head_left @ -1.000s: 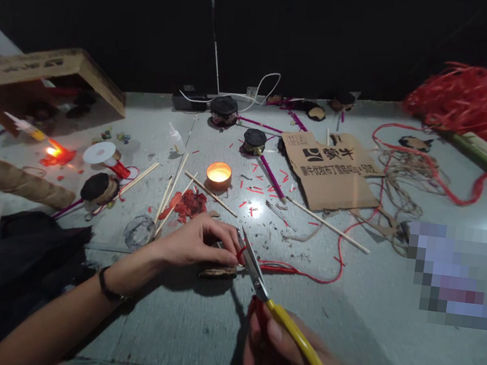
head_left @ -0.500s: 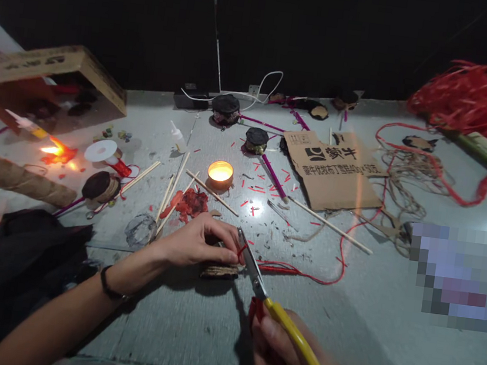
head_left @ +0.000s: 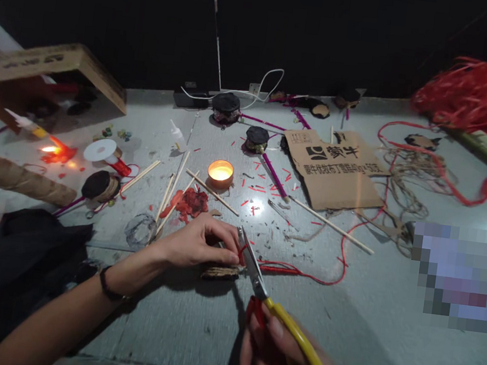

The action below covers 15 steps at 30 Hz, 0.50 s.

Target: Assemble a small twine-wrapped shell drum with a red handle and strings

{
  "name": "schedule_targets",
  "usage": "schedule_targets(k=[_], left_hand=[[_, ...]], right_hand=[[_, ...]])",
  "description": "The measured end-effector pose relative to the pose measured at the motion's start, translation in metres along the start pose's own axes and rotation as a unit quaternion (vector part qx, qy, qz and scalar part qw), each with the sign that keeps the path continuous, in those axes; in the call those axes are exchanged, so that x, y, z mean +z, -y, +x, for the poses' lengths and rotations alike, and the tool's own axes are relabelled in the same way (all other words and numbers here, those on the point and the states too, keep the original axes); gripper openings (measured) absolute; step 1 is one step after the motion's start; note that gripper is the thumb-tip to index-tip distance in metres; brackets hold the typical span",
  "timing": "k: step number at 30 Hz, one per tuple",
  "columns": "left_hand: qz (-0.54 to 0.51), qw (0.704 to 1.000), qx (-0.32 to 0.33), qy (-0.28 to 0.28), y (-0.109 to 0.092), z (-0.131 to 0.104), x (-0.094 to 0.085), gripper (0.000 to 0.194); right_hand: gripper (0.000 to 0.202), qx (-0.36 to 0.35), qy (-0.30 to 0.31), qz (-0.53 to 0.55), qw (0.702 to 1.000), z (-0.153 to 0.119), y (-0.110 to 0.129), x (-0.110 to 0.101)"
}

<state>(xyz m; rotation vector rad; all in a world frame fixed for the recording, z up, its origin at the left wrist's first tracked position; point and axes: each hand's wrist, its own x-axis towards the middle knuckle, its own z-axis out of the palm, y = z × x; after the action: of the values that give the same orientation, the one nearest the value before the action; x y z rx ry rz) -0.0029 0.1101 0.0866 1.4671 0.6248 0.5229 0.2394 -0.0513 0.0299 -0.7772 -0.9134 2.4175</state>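
Note:
My left hand point(head_left: 207, 243) pinches a short red cord just above a small rope-wrapped disc point(head_left: 220, 272) near the middle of the table. In my right hand point(head_left: 279, 341) are scissors point(head_left: 255, 267) with yellow and red handles, their blades pointing up and left against the cord beside my left fingertips. Longer red cord point(head_left: 280, 268) runs right from behind the blades and curves up the table. A lit candle point(head_left: 220, 174) in a small round tin stands beyond my left hand, with red wax-like pieces point(head_left: 190, 203) nearer.
Thin sticks point(head_left: 173, 192) lie left of the candle. Torn cardboard point(head_left: 333, 173) and a tangle of twine point(head_left: 408, 173) are at right. An open cardboard box point(head_left: 48, 72), a thread spool point(head_left: 103, 152), a paper-wrapped roll point(head_left: 26, 178) and black cloth point(head_left: 20, 262) occupy the left.
The fingers of my right hand have spread a little and shifted slightly left around the scissor handles. The blades and my left hand stay almost in place.

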Motion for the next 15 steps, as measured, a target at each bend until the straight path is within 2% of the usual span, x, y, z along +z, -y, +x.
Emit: schedule_targets(k=[4,8,15], left_hand=[[-0.003,1.0,0.001,0.003,0.003,-0.002,0.001,0.007],[-0.003,1.0,-0.002,0.004,0.006,-0.003,0.003,0.004],[-0.003,1.0,-0.011,0.001,0.007,-0.004,0.003,0.006]], right_hand=[[0.072,-0.021,-0.012,-0.006,1.0,-0.002,0.006,0.003],[0.06,-0.008,-0.016,-0.022,1.0,-0.002,0.019,0.009],[0.065,0.009,-0.028,-0.092,0.995,0.001,0.034,0.014]])
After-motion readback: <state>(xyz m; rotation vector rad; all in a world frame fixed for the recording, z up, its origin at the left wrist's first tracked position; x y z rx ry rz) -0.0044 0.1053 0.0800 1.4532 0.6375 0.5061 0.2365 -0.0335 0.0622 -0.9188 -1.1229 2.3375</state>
